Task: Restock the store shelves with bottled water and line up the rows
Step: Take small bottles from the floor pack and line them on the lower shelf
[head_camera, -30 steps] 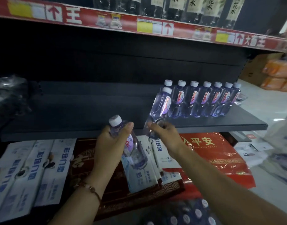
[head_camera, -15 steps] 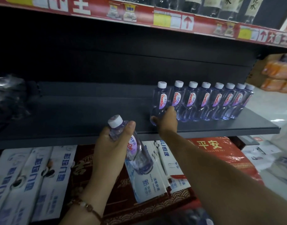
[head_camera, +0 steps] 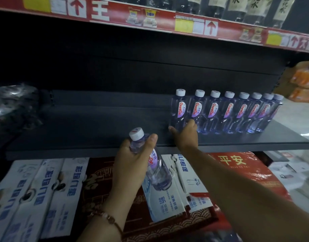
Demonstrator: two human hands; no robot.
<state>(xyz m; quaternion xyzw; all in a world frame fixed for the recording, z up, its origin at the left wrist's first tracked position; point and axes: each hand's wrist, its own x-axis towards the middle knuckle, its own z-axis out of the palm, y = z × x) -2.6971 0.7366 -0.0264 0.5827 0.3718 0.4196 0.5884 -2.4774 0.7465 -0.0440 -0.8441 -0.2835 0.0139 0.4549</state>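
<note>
A row of several clear water bottles [head_camera: 227, 112] with white caps and pink labels stands on the right part of the dark shelf [head_camera: 90, 126]. My right hand [head_camera: 185, 135] grips the base of the leftmost bottle [head_camera: 178, 109], which stands upright at the row's left end. My left hand [head_camera: 132, 159] holds another water bottle [head_camera: 154, 165] by its neck, tilted, in front of and just below the shelf's front edge.
Black plastic wrap [head_camera: 12, 105] lies at the shelf's left end. Below the shelf lie white-and-blue cartons [head_camera: 28, 194] and red gift boxes [head_camera: 241, 170]. A red price strip [head_camera: 150, 16] edges the upper shelf, which holds dark bottles. Orange packs [head_camera: 305, 84] sit at far right.
My right hand carried a tilted bottle up onto the shelf and stood it upright at the row's left end. The left hand's bottle stayed in about the same place.
</note>
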